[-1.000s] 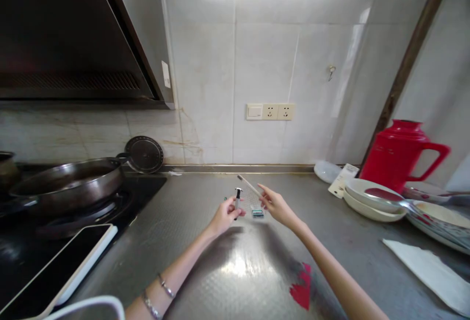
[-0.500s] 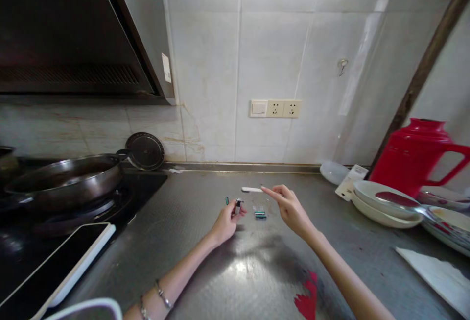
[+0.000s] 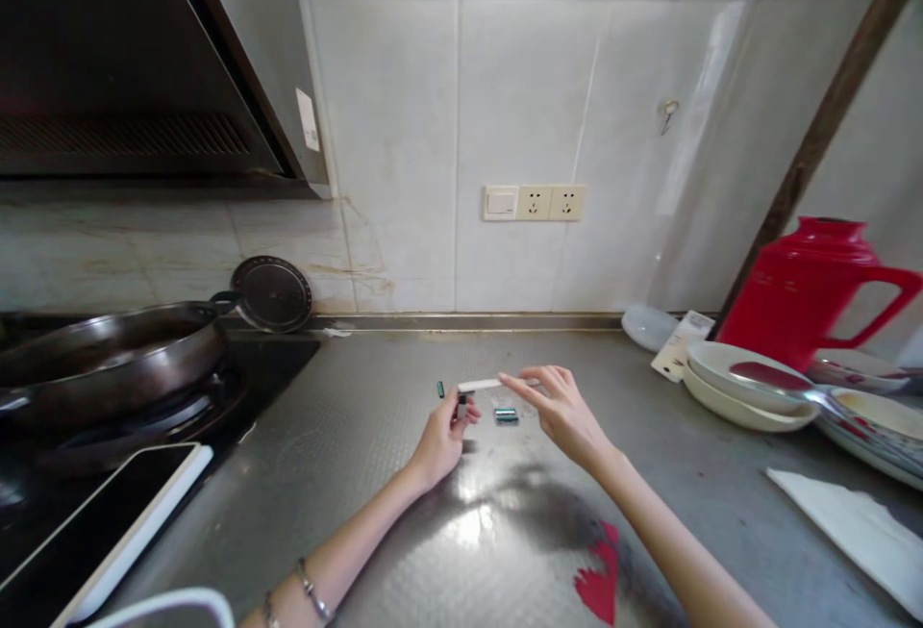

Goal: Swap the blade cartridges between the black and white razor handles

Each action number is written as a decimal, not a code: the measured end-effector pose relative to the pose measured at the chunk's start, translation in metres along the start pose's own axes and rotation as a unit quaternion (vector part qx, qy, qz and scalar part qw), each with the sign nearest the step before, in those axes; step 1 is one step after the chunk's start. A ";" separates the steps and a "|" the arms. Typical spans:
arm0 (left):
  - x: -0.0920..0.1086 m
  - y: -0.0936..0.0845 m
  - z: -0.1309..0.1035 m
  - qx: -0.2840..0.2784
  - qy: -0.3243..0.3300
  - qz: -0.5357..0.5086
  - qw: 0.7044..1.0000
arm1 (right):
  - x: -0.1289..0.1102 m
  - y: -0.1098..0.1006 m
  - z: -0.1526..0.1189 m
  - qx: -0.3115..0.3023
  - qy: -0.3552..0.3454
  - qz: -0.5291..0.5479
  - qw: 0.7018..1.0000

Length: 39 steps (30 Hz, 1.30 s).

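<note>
My left hand (image 3: 441, 436) is closed around a small black-and-silver piece (image 3: 462, 404) that looks like a razor handle, upright in the fingers. My right hand (image 3: 562, 409) pinches the end of a slim white stick (image 3: 480, 385), its index finger stretched along it. The stick's far end meets or overlaps the top of the piece in my left hand; whether they touch I cannot tell. Just below the stick lies a small clear case (image 3: 506, 415) with green-and-black strips like razor cartridges. A similar small green-black strip (image 3: 440, 389) lies left of my left fingertips.
A pan (image 3: 137, 349) sits on the black stove at left, with a phone (image 3: 108, 522) in front. At right stand a red thermos jug (image 3: 800, 291), stacked bowls (image 3: 750, 402) and a white sheet (image 3: 851, 537). A red patch (image 3: 600, 575) marks the steel counter (image 3: 346, 436).
My right hand has brought the white stick left and slightly down, to the top of the piece in my left hand. The view has shifted slightly.
</note>
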State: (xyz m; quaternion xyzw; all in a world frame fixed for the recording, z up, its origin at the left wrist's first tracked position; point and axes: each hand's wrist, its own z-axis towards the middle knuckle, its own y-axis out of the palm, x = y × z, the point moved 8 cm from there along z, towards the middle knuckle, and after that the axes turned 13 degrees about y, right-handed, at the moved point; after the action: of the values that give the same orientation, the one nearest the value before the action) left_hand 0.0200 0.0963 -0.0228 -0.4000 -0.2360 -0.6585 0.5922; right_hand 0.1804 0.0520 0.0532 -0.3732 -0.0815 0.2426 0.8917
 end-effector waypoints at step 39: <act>0.015 0.004 0.002 -0.048 0.030 0.048 0.997 | 0.013 0.003 -0.011 0.067 0.003 0.002 0.998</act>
State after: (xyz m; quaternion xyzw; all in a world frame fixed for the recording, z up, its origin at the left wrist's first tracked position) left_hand 0.0246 0.0878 -0.0101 -0.4188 -0.1673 -0.6515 0.6100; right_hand 0.1943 0.0530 0.0430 -0.3138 -0.0619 0.2481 0.9144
